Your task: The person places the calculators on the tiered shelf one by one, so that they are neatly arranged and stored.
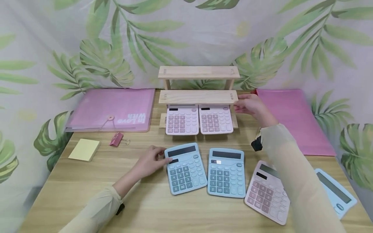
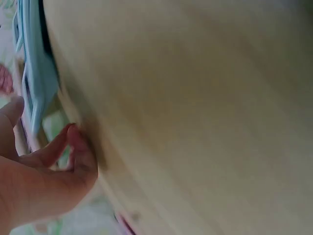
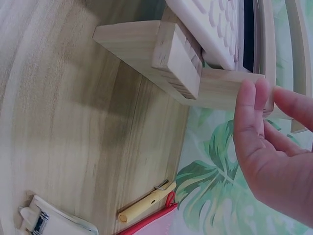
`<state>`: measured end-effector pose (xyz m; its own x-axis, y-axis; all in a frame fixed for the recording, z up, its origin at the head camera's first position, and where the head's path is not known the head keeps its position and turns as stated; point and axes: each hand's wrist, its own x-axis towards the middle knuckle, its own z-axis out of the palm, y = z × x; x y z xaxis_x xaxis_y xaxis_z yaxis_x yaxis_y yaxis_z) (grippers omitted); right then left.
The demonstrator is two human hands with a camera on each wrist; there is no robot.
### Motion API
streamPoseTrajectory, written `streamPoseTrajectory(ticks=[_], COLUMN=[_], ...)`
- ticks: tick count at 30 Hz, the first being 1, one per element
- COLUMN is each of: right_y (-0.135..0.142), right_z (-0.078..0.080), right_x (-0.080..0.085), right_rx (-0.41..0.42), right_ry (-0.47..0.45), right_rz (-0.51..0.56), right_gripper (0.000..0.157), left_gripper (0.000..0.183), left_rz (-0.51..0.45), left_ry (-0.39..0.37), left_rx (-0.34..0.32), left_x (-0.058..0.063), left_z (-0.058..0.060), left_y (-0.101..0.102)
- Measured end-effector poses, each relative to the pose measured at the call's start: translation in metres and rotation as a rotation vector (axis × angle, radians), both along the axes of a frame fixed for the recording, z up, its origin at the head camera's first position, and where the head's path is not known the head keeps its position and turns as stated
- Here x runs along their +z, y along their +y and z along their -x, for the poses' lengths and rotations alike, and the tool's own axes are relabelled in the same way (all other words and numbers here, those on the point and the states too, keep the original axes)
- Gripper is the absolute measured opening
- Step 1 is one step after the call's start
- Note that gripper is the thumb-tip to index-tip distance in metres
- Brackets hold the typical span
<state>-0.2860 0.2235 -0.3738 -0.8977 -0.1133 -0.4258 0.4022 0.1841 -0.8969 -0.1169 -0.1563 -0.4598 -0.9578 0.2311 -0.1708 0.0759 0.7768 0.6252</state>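
Observation:
In the head view my left hand (image 1: 150, 161) is at the upper left corner of a light blue calculator (image 1: 186, 170). Its thumb lies over the calculator's face, with the other fingers bent at the edge; the left wrist view shows these fingers (image 2: 80, 152) low by the table. My right hand (image 1: 250, 106) pinches the right end of the middle board of a wooden rack (image 1: 198, 97) between thumb and fingers. Two pink calculators, one left (image 1: 182, 119) and one right (image 1: 216, 119), lean side by side on the rack's lower level.
Another blue calculator (image 1: 226, 173), a pink one (image 1: 268, 194) and a blue one (image 1: 335, 191) partly behind my right sleeve lie rightward. Pink folders flank the rack, left (image 1: 116, 106) and right (image 1: 294, 119). Sticky notes (image 1: 84, 149) and a binder clip (image 1: 116, 139) lie left.

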Motion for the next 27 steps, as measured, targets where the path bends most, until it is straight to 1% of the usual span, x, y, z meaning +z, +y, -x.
streamPoseTrajectory(ticks=[2, 3, 5, 6, 9, 10, 12, 13, 15, 19, 21, 23, 25, 27], right_y=[0.000, -0.001, -0.001, -0.002, -0.001, -0.001, 0.000, 0.001, 0.003, 0.003, 0.002, 0.002, 0.001, 0.001], right_z=[0.000, -0.001, -0.001, -0.001, -0.002, -0.002, -0.002, -0.002, -0.003, -0.003, -0.003, -0.002, -0.002, -0.001], right_x=[0.000, 0.000, -0.001, -0.001, 0.000, 0.000, 0.001, 0.002, 0.003, 0.003, 0.002, 0.002, 0.002, 0.002], right_rx=[0.001, 0.004, 0.005, 0.004, 0.000, 0.000, -0.001, -0.003, 0.002, 0.017, 0.022, 0.019, 0.016, 0.010], right_ry=[-0.003, -0.004, -0.007, -0.007, -0.001, 0.001, 0.006, 0.005, 0.003, 0.000, 0.004, 0.004, 0.008, 0.011], right_rz=[0.004, 0.004, 0.010, 0.009, 0.001, -0.001, -0.010, -0.016, -0.018, -0.022, -0.016, -0.014, -0.014, -0.022], right_gripper=[0.064, 0.064, 0.064, 0.063, 0.063, 0.063, 0.063, 0.063, 0.064, 0.064, 0.064, 0.063, 0.062, 0.062], left_gripper=[0.047, 0.041, 0.030, 0.028, 0.024, 0.027, 0.035, 0.038, 0.044, 0.048, 0.053, 0.059, 0.062, 0.064], left_rz=[-0.035, -0.051, -0.099, -0.132, -0.300, -0.353, -0.453, -0.503, -0.590, -0.762, -0.794, -0.816, -0.803, -0.788], left_ry=[-0.024, -0.032, -0.054, -0.072, -0.152, -0.170, -0.197, -0.211, -0.234, -0.303, -0.322, -0.333, -0.335, -0.336], left_rx=[-0.005, -0.013, -0.015, -0.009, 0.004, 0.018, 0.058, 0.083, 0.149, 0.297, 0.331, 0.352, 0.356, 0.358], left_x=[-0.003, -0.002, 0.000, 0.003, 0.017, 0.023, 0.037, 0.045, 0.060, 0.086, 0.097, 0.104, 0.108, 0.110], left_z=[0.000, -0.002, -0.005, -0.008, -0.011, -0.009, -0.001, 0.006, 0.025, 0.071, 0.092, 0.113, 0.131, 0.146], left_y=[0.006, 0.007, 0.009, 0.008, 0.004, 0.003, -0.001, -0.001, -0.001, 0.005, 0.010, 0.016, 0.023, 0.030])
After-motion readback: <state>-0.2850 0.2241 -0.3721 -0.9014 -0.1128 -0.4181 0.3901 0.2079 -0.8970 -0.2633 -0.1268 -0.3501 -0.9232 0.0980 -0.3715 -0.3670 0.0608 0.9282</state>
